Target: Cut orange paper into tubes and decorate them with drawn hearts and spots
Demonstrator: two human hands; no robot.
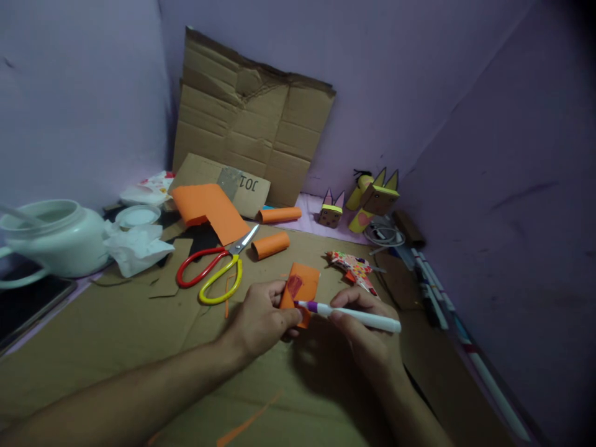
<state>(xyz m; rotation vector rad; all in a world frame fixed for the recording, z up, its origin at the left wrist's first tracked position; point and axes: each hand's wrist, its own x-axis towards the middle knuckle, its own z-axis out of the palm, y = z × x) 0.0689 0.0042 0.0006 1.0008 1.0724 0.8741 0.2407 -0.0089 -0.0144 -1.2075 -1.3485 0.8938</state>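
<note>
My left hand grips a small folded piece of orange paper by its lower left part, thumb in front. A dark reddish shape is drawn on the paper. My right hand holds a white marker with a purple end, its tip at the paper just below the drawn shape. Scissors with one red and one yellow handle lie partly open behind my left hand. Two orange paper rolls lie beyond the paper, near a larger orange sheet.
A white teapot and crumpled tissue stand at the left. Cardboard leans on the wall. Eared paper figures, a patterned glue gun, a coiled cable and several markers are at the right.
</note>
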